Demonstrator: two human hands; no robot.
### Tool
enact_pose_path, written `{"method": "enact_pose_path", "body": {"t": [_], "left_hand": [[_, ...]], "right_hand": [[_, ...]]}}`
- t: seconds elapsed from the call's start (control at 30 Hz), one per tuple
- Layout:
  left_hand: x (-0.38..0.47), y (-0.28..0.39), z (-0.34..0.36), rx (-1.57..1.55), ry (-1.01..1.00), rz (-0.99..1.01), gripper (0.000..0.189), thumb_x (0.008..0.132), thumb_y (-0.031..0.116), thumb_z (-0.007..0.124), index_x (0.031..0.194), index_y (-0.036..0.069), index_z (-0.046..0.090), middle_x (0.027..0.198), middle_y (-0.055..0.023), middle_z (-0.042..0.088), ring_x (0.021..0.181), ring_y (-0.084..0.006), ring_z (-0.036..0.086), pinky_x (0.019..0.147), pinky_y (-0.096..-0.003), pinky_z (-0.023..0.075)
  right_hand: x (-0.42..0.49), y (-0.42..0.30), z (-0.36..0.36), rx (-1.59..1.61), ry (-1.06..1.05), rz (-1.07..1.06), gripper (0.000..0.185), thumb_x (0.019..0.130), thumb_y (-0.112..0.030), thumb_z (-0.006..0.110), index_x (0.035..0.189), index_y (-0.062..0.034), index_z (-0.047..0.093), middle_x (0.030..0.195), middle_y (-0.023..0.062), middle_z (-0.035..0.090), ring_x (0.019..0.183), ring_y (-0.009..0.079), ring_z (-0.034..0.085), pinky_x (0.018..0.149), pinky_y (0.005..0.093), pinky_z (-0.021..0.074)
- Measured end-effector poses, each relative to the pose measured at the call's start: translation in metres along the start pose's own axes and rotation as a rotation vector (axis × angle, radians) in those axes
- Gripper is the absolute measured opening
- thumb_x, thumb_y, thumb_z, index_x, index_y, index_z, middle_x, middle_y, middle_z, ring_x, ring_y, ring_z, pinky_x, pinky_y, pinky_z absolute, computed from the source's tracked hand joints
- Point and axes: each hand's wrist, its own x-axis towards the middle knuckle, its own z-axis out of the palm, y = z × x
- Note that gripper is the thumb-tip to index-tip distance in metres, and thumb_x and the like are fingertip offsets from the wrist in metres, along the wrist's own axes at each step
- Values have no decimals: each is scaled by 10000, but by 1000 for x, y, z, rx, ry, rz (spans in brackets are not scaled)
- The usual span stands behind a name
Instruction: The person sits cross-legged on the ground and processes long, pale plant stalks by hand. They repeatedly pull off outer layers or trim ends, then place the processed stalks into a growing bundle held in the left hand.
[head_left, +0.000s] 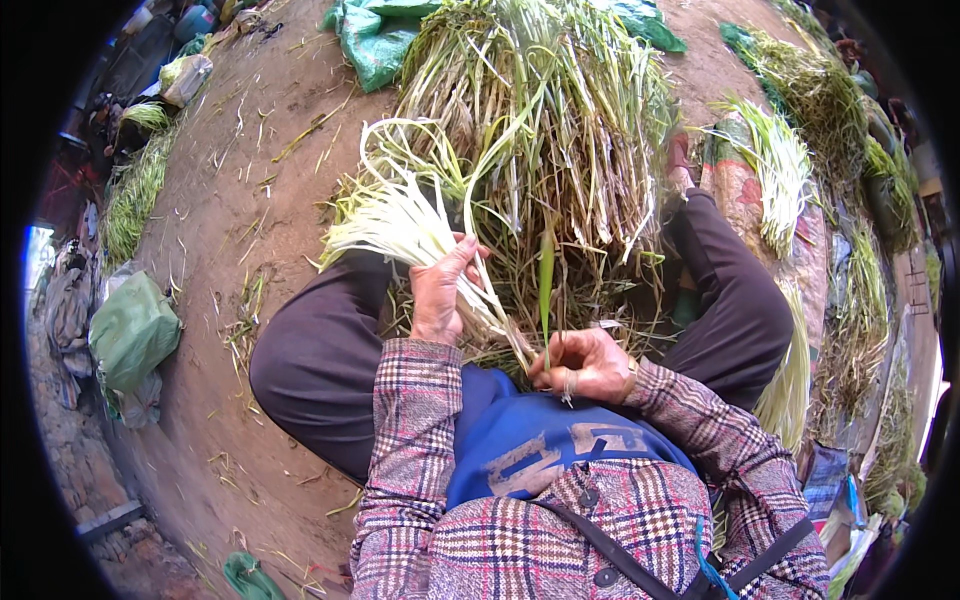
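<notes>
My left hand (442, 289) grips a bunch of long, pale yellow-green leafy stalks (390, 221), perhaps chives or young garlic. Their leaves fan out to the upper left, and the narrow brownish ends point down towards my lap. At those ends is my right hand (589, 367), its thumb and forefinger pinched on a flat green leaf blade (546, 292) that stands upright. Whether these fingers also grip the stalk ends is hard to tell. Right in front of my legs rises a big heap of unsorted stalks (532, 142), green on top with brown, withered lower parts.
Green woven sacking (375, 45) shows behind the heap. On a patterned mat to the right lie pale bundled stalks (776, 176), with more stalks (787, 367) beside my right knee. A stuffed green bag (135, 334) rests on the earth floor (217, 300) at left, where loose scraps are scattered.
</notes>
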Motion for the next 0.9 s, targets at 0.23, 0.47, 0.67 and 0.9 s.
{"method": "enact_pose_path", "body": {"t": [0.23,0.47,0.67,0.9], "left_hand": [[-10,2,4,-13,-82,-126,151,839,70,633,952,44,536,764,-83,633,528,-85,555,453,-208,461],[-13,5,1,90,-113,-193,290,799,76,680,1019,31,497,815,-95,624,579,-107,571,474,-227,459],[-9,4,-1,0,-175,-128,261,823,51,643,1024,27,479,832,-125,621,572,-110,565,475,-232,470],[-8,7,4,49,-172,-144,268,822,67,651,1026,26,482,845,-121,625,577,-97,569,469,-224,465]], "right_hand": [[77,4,-5,398,284,186,170,828,-136,649,941,-70,541,642,-36,535,458,34,481,393,168,373],[87,12,-8,647,202,124,146,796,-118,695,837,-74,562,677,-52,562,461,29,454,417,163,349],[85,20,-13,651,240,117,147,847,-163,638,923,-88,538,569,-42,457,415,56,374,372,204,299],[82,17,-15,628,97,116,123,856,-185,629,917,-98,566,544,-67,413,433,41,357,383,196,274]]}}
